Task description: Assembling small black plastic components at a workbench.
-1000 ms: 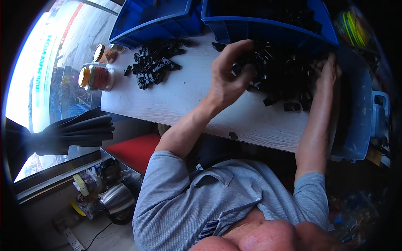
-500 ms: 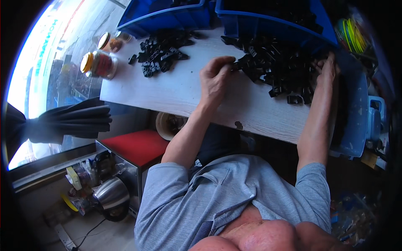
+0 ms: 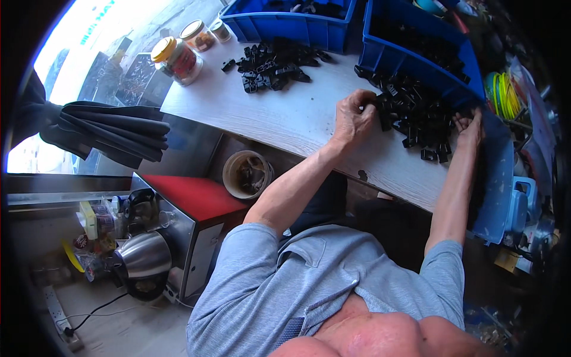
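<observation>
My left hand (image 3: 355, 121) meets the black parts (image 3: 419, 113) by the table's (image 3: 285, 113) right edge; my right hand (image 3: 468, 127) flanks them.

Green lettering (image 3: 97, 22) slants across the bright window (image 3: 66, 37), on or beyond the glass unclear; the jar (image 3: 177, 63)'s red label (image 3: 186, 61) is too small to read.

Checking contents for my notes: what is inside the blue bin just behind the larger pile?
Inside the blue bin are many small black parts, lying loosely together. Its near side and the upper parts hide whatever lies lower; the bottom cannot be seen.
</observation>
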Available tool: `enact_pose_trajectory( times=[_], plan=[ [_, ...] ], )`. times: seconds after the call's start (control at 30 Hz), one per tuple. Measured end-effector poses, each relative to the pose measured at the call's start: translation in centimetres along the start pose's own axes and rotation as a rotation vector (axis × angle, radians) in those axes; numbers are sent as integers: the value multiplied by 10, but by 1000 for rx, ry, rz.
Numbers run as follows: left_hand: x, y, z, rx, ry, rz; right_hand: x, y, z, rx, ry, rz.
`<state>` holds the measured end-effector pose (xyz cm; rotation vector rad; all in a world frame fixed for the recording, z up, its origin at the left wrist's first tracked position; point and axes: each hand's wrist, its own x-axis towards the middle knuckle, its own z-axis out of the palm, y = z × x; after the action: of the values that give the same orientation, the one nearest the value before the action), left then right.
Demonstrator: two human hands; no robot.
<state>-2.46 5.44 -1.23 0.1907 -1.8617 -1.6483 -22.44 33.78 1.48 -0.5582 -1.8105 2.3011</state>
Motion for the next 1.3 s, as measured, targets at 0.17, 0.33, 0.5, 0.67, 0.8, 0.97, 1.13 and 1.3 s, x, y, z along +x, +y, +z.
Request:
enact_pose_trajectory(
  times=[0.17, 0.33, 0.5, 0.67, 0.8, 0.97, 1.13, 1.3],
  plan=[
    [2, -2, 1, -12, -6, -3, -24, -19, -8, 54, 37, -11],
    [7, -9, 1, -76, -32, -65, -73, -40, -9, 27, 52, -71],
    [11, -12, -6, -239, -53, -148, -138, -39, 1, -12, -227, -87],
    [6, -4, -12, -503, -73, -259, -198, -16, 21, -193, -427, -2],
    [-5, -1, -13, -544, -65, -274, -230, 8, 48, -375, -492, 215],
    [-23, 13, -9, -289, -121, -6, -238, 40, 61, -369, -550, 191],
    [-27, 29, -12, -270, -89, -43, -231, 52, 62, -389, -547, 155],
    [-28, 18, -9, -317, -48, 68, -237, 58, 68, -274, -526, 94]
  ],
)
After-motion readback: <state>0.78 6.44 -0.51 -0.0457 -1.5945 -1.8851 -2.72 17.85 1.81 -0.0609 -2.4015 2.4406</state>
